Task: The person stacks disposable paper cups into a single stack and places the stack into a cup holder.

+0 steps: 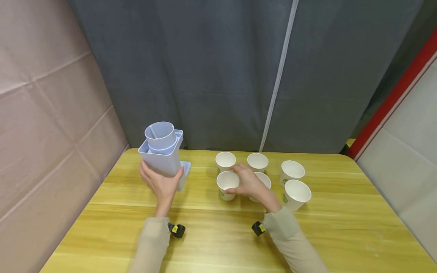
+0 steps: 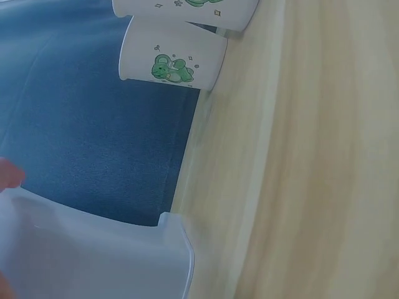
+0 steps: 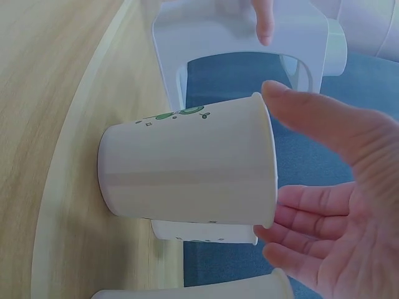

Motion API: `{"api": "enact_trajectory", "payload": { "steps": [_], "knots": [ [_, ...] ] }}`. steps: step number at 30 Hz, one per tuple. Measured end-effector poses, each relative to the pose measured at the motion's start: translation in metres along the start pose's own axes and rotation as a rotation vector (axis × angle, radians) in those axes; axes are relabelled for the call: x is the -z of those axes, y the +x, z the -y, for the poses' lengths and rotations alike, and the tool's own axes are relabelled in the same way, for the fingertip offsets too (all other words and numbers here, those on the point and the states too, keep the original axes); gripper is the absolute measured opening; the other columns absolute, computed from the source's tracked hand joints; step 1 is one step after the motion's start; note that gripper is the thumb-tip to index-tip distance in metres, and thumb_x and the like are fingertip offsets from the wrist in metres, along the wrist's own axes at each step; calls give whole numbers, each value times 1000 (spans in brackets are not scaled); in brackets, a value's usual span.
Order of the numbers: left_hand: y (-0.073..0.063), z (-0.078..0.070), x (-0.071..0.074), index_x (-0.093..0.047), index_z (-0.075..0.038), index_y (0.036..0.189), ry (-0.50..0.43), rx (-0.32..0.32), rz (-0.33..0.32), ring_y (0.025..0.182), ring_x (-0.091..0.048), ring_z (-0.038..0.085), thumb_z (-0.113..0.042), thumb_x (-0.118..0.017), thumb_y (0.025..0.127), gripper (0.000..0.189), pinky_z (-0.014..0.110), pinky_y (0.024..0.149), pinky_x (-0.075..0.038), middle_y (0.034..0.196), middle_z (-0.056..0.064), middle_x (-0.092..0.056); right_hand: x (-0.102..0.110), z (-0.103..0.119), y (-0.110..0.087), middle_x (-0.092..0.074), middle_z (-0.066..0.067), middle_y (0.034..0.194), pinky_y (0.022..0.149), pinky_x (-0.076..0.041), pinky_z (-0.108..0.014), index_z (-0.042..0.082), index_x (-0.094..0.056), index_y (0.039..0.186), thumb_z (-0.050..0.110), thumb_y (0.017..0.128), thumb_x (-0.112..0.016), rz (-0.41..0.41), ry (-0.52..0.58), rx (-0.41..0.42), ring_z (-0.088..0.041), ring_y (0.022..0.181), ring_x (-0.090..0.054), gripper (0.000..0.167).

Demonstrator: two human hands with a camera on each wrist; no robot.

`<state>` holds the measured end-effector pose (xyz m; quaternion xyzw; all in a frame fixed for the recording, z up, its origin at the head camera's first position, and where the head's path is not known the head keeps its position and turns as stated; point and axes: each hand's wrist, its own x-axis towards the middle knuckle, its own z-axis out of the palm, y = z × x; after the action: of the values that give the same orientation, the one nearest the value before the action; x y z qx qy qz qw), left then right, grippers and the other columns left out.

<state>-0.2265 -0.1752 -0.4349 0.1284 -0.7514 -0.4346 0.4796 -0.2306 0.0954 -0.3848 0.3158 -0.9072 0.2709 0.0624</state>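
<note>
In the head view my left hand (image 1: pixel 163 184) grips a pale blue plastic dispenser-like box (image 1: pixel 160 163) from below, thumb on its right side. A round open tube (image 1: pixel 160 136) rises from its top. The box also shows in the left wrist view (image 2: pixel 93 249) and, with an arched opening, in the right wrist view (image 3: pixel 218 31). My right hand (image 1: pixel 250 185) is spread at the rim of the front-left white paper cup (image 1: pixel 227 184). In the right wrist view its thumb and fingertips reach opposite sides of that cup's (image 3: pixel 187 162) rim, with the palm apart.
Several other white paper cups stand upright nearby: a back-left cup (image 1: pixel 225 159), a back-middle cup (image 1: pixel 257 161), a partly hidden front-middle cup (image 1: pixel 263 180) and two right-hand cups (image 1: pixel 292 170). A grey curtain (image 1: pixel 218 76) hangs behind the wooden table (image 1: pixel 211 242).
</note>
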Motion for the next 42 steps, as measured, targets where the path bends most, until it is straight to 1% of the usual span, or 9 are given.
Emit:
{"api": "enact_trajectory", "payload": {
  "steps": [8, 10, 17, 22, 27, 32, 36, 40, 42],
  "knots": [
    [0, -1, -4, -14, 0, 146, -4, 85, 13, 132, -22, 35, -26, -88, 54, 121, 50, 108, -22, 147, 20, -19, -1, -3, 0, -59, -18, 112, 84, -49, -42, -5, -57, 119, 25, 66, -85, 48, 16, -39, -29, 99, -57, 67],
    [0, -1, -5, -14, 0, 146, -6, 93, 14, 131, -23, 35, -25, -87, 54, 120, 49, 108, -22, 147, 21, -20, 0, -4, 0, -59, -18, 111, 83, -49, -41, -5, -57, 119, 25, 65, -85, 55, 15, -44, -29, 98, -57, 68],
    [3, 3, -1, -18, -1, 146, -36, 71, 26, 129, -27, 33, -23, -88, 51, 119, 48, 108, -24, 143, 21, -27, 1, -6, 1, -60, -18, 109, 82, -50, -40, -5, -58, 118, 25, 64, -86, 71, 1, -61, -28, 96, -58, 68],
    [5, 10, 4, -21, -1, 145, -66, 36, 57, 127, -30, 32, -22, -88, 50, 118, 48, 106, -26, 140, 20, -30, 2, -6, 1, -60, -18, 108, 81, -50, -40, -4, -59, 117, 27, 63, -86, 82, -13, -57, -28, 96, -57, 67],
    [9, 17, 12, -20, -3, 145, -143, 12, 150, 124, -30, 31, -17, -88, 52, 115, 48, 105, -27, 139, 21, -29, 2, -5, 2, -60, -17, 108, 81, -49, -40, -3, -60, 116, 27, 63, -86, 94, -13, -56, -28, 95, -57, 66],
    [15, 21, 21, -20, -7, 146, -214, 27, 277, 122, -31, 28, -13, -88, 54, 114, 47, 104, -26, 139, 19, -28, 3, -5, 2, -60, -17, 107, 80, -49, -40, -3, -60, 114, 26, 63, -86, 93, -33, -28, -28, 95, -57, 64],
    [18, 23, 27, -18, -10, 147, -239, 48, 356, 123, -31, 27, -10, -88, 56, 115, 46, 106, -25, 139, 18, -28, 3, -5, 2, -60, -17, 106, 80, -49, -39, -3, -60, 113, 27, 62, -86, 89, -42, -15, -28, 94, -57, 64],
    [21, 26, 31, -17, -11, 148, -260, 61, 417, 125, -30, 28, -7, -86, 57, 114, 48, 107, -22, 142, 16, -27, 3, -6, 1, -60, -17, 105, 80, -49, -39, -3, -61, 111, 27, 62, -86, 86, -49, -4, -28, 94, -57, 63],
    [22, 26, 32, -17, -9, 148, -276, 44, 441, 126, -29, 31, -3, -85, 58, 113, 50, 108, -20, 143, 18, -26, 3, -5, 0, -60, -17, 105, 80, -50, -39, -4, -61, 111, 26, 62, -86, 88, -48, 0, -28, 94, -57, 63]
  ]
}}
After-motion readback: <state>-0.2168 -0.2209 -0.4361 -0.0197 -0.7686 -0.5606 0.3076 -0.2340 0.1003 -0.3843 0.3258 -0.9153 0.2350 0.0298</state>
